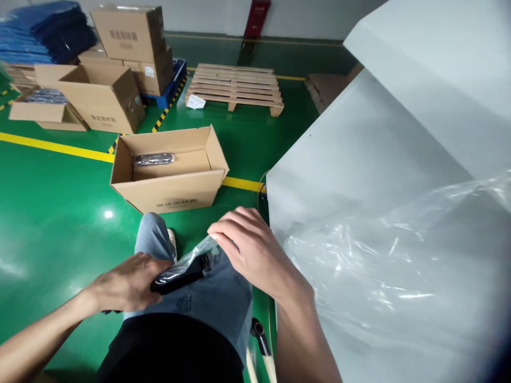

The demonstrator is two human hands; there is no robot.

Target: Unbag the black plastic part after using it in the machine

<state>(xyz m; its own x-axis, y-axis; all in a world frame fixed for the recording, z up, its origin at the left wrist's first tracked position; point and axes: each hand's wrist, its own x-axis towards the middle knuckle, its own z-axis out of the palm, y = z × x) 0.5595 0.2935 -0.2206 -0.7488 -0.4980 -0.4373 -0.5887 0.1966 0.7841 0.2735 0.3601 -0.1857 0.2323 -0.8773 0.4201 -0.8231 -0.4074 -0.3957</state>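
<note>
My left hand point(128, 282) grips a black elongated object point(179, 277) in a transparent plastic bag point(195, 257), resting it across my jeans-clad thigh point(211, 290). My right hand point(253, 250) pinches the bag's upper end between fingers and thumb. Ahead on the floor, an open cardboard box point(183, 199) holds a similar bagged black object point(154, 159) against its far wall. Part of the held object is hidden by my left hand.
Transparent plastic sheeting point(383, 276) lies over a large pale grey surface point(359, 143) to my right. Stacked cardboard boxes point(128, 37), a wooden pallet point(235, 88) and blue stacked goods point(43, 34) stand beyond, on a green floor point(56, 213) with yellow lines.
</note>
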